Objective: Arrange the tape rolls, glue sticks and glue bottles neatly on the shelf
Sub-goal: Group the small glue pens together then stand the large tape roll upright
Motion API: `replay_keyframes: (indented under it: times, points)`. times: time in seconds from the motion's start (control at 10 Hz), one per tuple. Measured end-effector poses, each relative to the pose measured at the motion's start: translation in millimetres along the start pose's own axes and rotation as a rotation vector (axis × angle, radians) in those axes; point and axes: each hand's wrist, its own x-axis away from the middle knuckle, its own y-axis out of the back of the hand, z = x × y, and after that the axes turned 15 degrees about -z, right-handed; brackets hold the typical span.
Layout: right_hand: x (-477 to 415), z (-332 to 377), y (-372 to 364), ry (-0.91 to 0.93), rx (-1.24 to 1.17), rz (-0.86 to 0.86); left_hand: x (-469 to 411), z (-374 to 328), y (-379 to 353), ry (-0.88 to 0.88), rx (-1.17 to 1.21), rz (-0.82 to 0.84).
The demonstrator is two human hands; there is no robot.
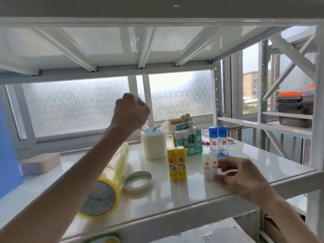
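Observation:
My left hand (130, 111) is raised above the white shelf (201, 190) with its fingers curled shut; whether it holds anything is hidden. My right hand (235, 174) has its fingers around two small clear glue bottles (209, 166) standing near the front. Two yellow glue sticks (176, 163) stand side by side left of them. Two blue-capped glue bottles (218, 140) stand behind. A stack of yellow tape rolls (108, 183) lies on its side under my left forearm, with a flat white tape roll (137, 180) beside it. A tall cream tape stack (154, 145) stands further back.
A yellow-green box of glue sticks (188, 137) stands at the back by the frosted window. A pinkish pad (41, 163) lies at the left, beside a blue panel (8, 155). Dark trays (294, 109) sit on a neighbouring rack at the right. A shelf board hangs close overhead.

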Motion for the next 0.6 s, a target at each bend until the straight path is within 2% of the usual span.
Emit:
replay_keyframes:
  times: [0.1,0.2,0.3,0.4,0.5,0.6]
  points:
    - [5.3,12.1,7.0,0.030,0.096,-0.058,-65.6,37.1,-61.3,0.209,-0.189,0.084]
    - [15.6,21.4,23.4,0.075,0.195,-0.009,-77.0,65.8,-101.9,0.453,-0.115,0.316]
    - [20.8,27.3,50.0,0.030,0.131,-0.044,-77.1,79.4,-127.7,0.528,-0.001,0.472]
    - [52.4,4.9,84.6,-0.159,-0.130,-0.007,-86.9,89.9,-146.9,0.520,0.008,0.351]
    - [52.9,-24.5,108.1,-0.164,-0.223,-0.070,-98.2,93.4,-147.9,0.542,0.023,0.250]
    - [57.6,-32.5,122.0,0.041,-0.091,-0.140,-114.5,76.9,-133.0,0.502,0.106,0.114]
